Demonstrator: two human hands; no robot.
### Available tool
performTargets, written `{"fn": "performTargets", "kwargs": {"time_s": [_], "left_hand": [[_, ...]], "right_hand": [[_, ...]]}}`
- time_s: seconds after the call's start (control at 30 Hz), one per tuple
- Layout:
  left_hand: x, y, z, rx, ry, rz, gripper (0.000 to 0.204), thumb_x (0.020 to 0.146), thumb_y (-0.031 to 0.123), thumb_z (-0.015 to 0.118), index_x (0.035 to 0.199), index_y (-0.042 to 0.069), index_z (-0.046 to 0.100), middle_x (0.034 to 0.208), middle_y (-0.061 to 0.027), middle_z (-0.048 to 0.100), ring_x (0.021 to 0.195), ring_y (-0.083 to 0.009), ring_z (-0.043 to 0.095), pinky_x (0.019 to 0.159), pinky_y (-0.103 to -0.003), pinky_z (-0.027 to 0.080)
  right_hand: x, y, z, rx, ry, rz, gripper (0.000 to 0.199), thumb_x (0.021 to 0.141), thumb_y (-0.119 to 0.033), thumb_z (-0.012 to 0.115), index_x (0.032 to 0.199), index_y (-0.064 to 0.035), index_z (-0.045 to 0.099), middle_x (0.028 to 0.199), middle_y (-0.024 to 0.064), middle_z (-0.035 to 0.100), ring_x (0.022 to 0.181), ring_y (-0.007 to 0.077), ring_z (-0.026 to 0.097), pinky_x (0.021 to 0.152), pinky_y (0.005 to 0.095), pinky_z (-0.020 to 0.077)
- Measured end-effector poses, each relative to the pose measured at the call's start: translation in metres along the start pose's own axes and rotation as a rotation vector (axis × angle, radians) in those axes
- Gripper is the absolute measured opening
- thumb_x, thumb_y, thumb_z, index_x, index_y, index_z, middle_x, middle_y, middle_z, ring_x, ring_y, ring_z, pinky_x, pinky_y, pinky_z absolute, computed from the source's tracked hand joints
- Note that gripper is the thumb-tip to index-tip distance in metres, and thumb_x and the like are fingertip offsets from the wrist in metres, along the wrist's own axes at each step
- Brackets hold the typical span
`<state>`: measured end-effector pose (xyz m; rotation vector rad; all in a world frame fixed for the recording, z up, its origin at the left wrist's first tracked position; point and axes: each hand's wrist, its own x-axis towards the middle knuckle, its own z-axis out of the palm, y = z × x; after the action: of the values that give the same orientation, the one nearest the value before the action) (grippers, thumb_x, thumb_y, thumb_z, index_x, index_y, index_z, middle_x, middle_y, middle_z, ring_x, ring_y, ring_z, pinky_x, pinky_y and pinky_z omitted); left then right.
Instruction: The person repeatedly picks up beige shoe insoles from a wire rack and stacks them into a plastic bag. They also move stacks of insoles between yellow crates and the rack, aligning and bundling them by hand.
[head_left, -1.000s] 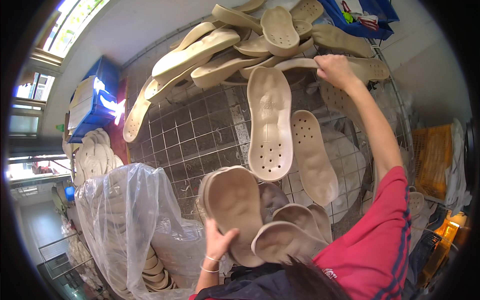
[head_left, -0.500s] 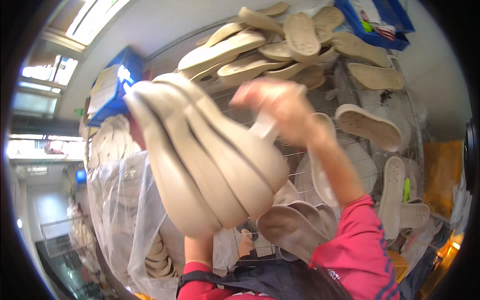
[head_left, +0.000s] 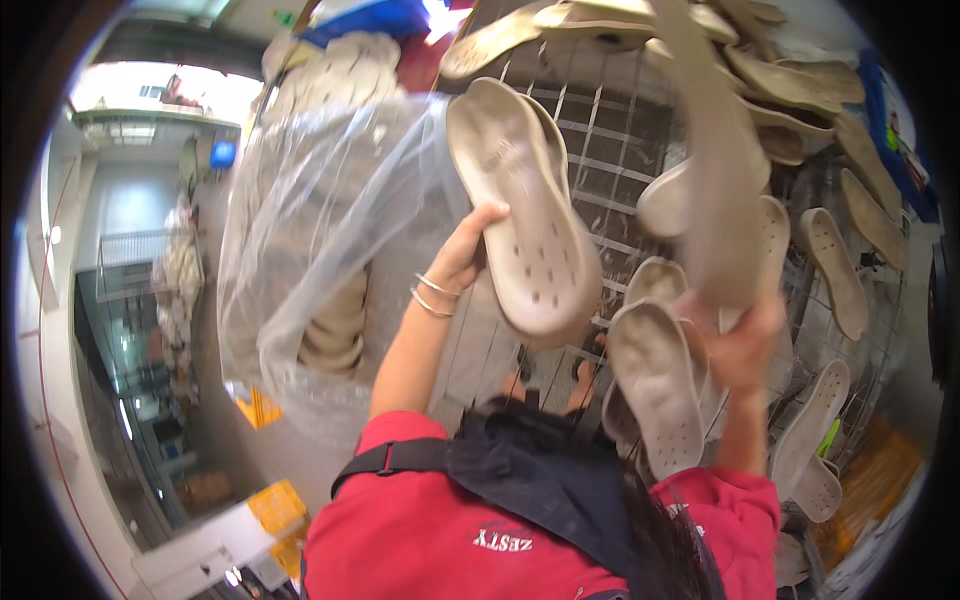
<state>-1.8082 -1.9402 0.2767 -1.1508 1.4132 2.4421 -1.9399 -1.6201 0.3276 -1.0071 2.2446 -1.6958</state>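
Observation:
My left hand (head_left: pixel 463 252) grips a pair or small stack of beige shoe soles (head_left: pixel 545 262), thumb on the near edge. The top one shows its hollowed inner face with small holes toward the near end; at least one more lies behind it. My right hand (head_left: pixel 738 342) is closed around the lower end of another beige shoe sole (head_left: pixel 722 170), held on end and smeared by motion. Just left of that hand, loose soles (head_left: pixel 655 375) lie overlapping on the wire rack (head_left: pixel 612 165).
A clear plastic bag (head_left: pixel 325 220) full of soles stands at the left. More soles (head_left: pixel 790 80) are heaped at the rack's far right, with single ones (head_left: pixel 835 270) along the right side. A blue bin (head_left: pixel 885 130) sits at the far right edge, a yellow crate (head_left: pixel 275 508) at lower left.
My view has swung left. The fanned stack in my left hand has turned, now showing a perforated inner face. My right hand has come nearer and lower and now holds up a sole.

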Motion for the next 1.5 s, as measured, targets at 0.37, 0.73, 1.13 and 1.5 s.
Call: {"fn": "performTargets", "kwargs": {"time_s": [0.37, 0.73, 1.13, 1.5], "left_hand": [[-0.126, -0.148, -0.122, 0.459, 0.309, 0.472, 0.079, 0.08, 0.021, 0.077, 0.144, 0.0, 0.036, 0.147, -0.0224, 0.035, 0.131, -0.0287, 0.045, 0.104, -0.04, 0.042], [-0.115, -0.175, -0.132, 0.868, 0.203, 0.531, 0.07, 0.082, 0.028, 0.073, 0.134, -0.008, 0.043, 0.124, -0.0261, 0.056, 0.117, -0.0395, 0.053, 0.102, -0.045, 0.04], [-0.174, -0.008, -0.322, 1.601, 0.94, 0.194, 0.066, 0.074, 0.023, 0.073, 0.135, 0.008, 0.051, 0.121, -0.0199, 0.062, 0.109, -0.0381, 0.059, 0.098, -0.051, 0.042], [-0.345, 0.189, -0.354, -0.031, 0.063, 0.46, 0.007, 0.089, 0.007, 0.058, 0.091, 0.0, 0.058, 0.06, 0.0057, 0.044, 0.047, -0.001, 0.041, 0.042, -0.016, 0.033]], "right_hand": [[-0.132, 0.049, 0.182, -0.195, -0.811, 0.256, 0.038, 0.064, -0.02, 0.078, 0.095, -0.0016, 0.066, 0.095, 0.0168, 0.063, 0.09, 0.0363, 0.061, 0.078, 0.043, 0.0501], [-0.051, -0.038, 0.358, -0.859, -0.303, 0.483, 0.134, 0.053, -0.049, 0.081, 0.154, -0.0048, 0.005, 0.129, 0.0305, 0.042, 0.117, 0.0411, 0.045, 0.094, 0.0571, 0.0357], [-0.056, -0.093, 0.284, -0.336, -0.42, 0.186, 0.12, 0.053, -0.039, 0.08, 0.149, 0.003, 0.021, 0.126, 0.0261, 0.047, 0.118, 0.0415, 0.047, 0.102, 0.0472, 0.0373], [0.115, -0.261, 0.537, 0.039, -1.348, -0.167, 0.079, 0.065, -0.04, 0.078, 0.129, -0.0002, 0.055, 0.116, 0.0158, 0.064, 0.101, 0.0255, 0.062, 0.089, 0.0372, 0.0481]]}}
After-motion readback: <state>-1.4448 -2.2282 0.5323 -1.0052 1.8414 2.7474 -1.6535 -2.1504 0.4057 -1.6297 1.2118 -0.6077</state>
